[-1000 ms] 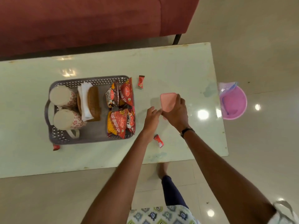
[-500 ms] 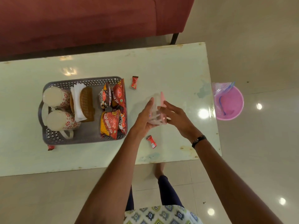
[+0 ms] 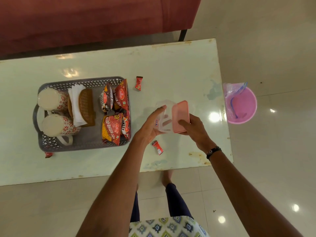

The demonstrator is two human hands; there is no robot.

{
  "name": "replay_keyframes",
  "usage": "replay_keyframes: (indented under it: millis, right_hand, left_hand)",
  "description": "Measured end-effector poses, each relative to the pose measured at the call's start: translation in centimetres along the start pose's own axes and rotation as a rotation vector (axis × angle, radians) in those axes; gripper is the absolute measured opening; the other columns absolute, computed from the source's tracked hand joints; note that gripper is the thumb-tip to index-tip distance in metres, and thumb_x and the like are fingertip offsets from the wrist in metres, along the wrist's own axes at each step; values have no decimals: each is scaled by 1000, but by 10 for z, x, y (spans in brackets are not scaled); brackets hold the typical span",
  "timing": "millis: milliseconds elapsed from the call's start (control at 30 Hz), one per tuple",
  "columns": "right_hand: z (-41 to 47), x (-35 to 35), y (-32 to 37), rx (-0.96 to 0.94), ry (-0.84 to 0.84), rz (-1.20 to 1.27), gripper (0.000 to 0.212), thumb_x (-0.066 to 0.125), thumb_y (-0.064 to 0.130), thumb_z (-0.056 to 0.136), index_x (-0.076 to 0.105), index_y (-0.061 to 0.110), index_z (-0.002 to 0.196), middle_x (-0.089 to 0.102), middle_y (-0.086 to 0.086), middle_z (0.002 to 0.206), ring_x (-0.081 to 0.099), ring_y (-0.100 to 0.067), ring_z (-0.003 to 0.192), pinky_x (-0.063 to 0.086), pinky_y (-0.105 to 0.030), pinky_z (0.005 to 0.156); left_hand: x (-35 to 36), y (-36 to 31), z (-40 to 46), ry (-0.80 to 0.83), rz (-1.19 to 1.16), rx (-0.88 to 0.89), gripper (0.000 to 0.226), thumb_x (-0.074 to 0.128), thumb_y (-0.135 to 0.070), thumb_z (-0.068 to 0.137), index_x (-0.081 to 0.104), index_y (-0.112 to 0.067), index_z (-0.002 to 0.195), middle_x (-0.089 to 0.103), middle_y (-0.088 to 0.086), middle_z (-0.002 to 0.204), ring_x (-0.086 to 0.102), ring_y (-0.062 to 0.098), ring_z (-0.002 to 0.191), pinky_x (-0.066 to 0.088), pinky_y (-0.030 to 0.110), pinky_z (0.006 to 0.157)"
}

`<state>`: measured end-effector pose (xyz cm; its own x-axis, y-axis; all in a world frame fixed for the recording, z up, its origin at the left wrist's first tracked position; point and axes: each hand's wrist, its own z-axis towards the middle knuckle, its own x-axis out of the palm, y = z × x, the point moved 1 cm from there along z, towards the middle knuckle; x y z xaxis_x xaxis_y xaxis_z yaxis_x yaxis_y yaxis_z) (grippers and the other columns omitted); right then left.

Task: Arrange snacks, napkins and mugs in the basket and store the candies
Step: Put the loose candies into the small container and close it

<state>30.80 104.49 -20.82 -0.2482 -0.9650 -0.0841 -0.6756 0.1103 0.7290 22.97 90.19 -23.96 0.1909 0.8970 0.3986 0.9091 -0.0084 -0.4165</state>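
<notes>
Clear plastic container (image 3: 162, 119), head view: your left grip (image 3: 150, 127) clasps it above the bench (image 3: 179, 69); your right grip (image 3: 195, 129) pinches its pink lid (image 3: 180, 116). Candies (image 3: 138, 83) lie apart on open bench; basket (image 3: 82, 142) sits left, bench edge right.

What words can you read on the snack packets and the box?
"ALOO BHUJIA SEV" and "10": front snack packet in the basket.
"TASTY": packet beside it.
"BHUJIA SEV": back red packet.
Dark packet: print too blurred.
Clear container in the left hand: blue and red sticker, too small to read.
Pink lid, right hand: no text.
Candies: too small.
</notes>
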Motion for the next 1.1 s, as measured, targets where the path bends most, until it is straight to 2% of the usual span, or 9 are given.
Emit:
replay_keyframes:
  millis: [67,133,200,333,400,533,700,967,1100]
  right_hand:
    - [0,-2,-2,-4,-9,-11,37,48,5,92,52,7,129,62,-8,112,62,-27,101,59,-24,71]
    - [2,-4,-5,1,-15,-17,38,48,5,91,52,7,129,61,-9,114,61,-29,103,59,-28,73]
    - [5,-5,-8,19,-17,-19,38,49,6,91,52,7,128,61,-12,117,61,-31,105,58,-31,75]
    - [10,-7,-13,30,-45,-32,38,48,6,91,51,6,129,59,-10,116,59,-31,106,57,-26,71]
    - [12,-10,-16,27,-37,-34,38,48,6,91,51,7,128,60,-12,117,59,-31,107,57,-28,72]
    - [16,-15,-25,34,-73,-55,39,50,8,91,48,9,130,58,-12,122,57,-31,109,57,-34,75]
    - [24,-25,-30,31,-331,-49,38,54,8,90,47,7,127,55,-10,117,56,-27,103,55,-34,71]
    - [39,-36,-37,-4,-446,-198,64,63,11,86,31,9,141,40,-12,142,43,-28,128,40,-41,106]
    - [8,-12,-49,-155,-579,-355,53,62,3,83,41,5,131,47,-15,129,50,-30,114,44,-36,96]
  left_hand:
    - [0,1,5,-72,-24,6,71,70,-55,60,54,-21,120,58,10,121,56,30,115,45,55,99]
    - [0,3,8,-145,20,39,59,57,-51,79,50,-17,127,59,12,123,55,32,116,50,48,92]
    - [4,6,10,-225,175,89,54,43,-48,92,42,-16,135,56,14,130,54,31,119,51,45,89]
    - [15,9,9,-367,574,227,52,25,-44,99,35,-12,139,49,13,138,50,29,124,41,45,107]
    - [16,9,9,-423,688,331,47,25,-34,101,40,-7,136,51,15,136,50,29,124,41,35,107]
    - [14,11,7,-530,781,473,35,28,-16,102,49,0,124,58,18,123,55,27,116,37,10,84]
    - [6,11,4,-665,710,478,34,33,-13,99,50,2,124,58,19,124,56,28,115,45,31,95]
    - [-6,25,-9,-655,701,475,31,40,-16,97,51,-3,123,58,13,126,56,24,115,48,35,96]
    - [-16,42,-23,-644,711,465,30,43,-13,96,51,-5,123,58,12,127,55,22,117,45,29,95]
